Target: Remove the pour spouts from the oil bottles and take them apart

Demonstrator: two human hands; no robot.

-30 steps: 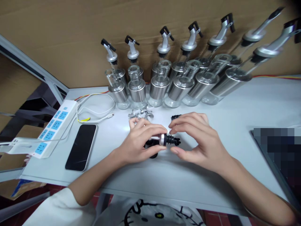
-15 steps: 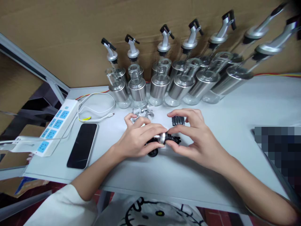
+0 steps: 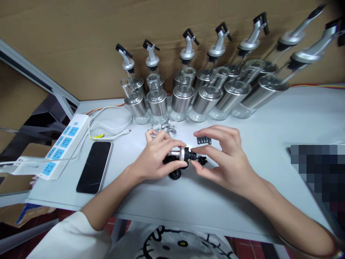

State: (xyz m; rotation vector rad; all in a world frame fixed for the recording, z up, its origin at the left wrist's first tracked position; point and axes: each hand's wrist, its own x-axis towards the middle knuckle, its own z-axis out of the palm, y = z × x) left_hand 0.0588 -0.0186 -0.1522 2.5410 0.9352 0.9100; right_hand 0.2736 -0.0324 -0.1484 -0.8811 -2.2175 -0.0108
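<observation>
My left hand pinches a bottle pourer by its silver collar between thumb and fingers. The pourer lies sideways, silver spout to the left and black ribbed stopper to the right. Thumb and index fingertips of my right hand close around the black stopper from above and below; the other fingers are spread. Underneath, black round parts rest on the table, partly hidden by my left hand. Small black star-shaped parts lie right of the stopper. Behind are black ribbed pieces and loose silver parts.
Several glass bottles with steel bands stand at the back; the rear ones carry pourers. To the left are a phone, a power strip and a white cable. A blurred-out dark object sits at the right edge.
The pourer has turned slightly, so more of its silver collar and black stopper shows. My right hand has shifted a little to the right, with its upper fingers lifted wider.
</observation>
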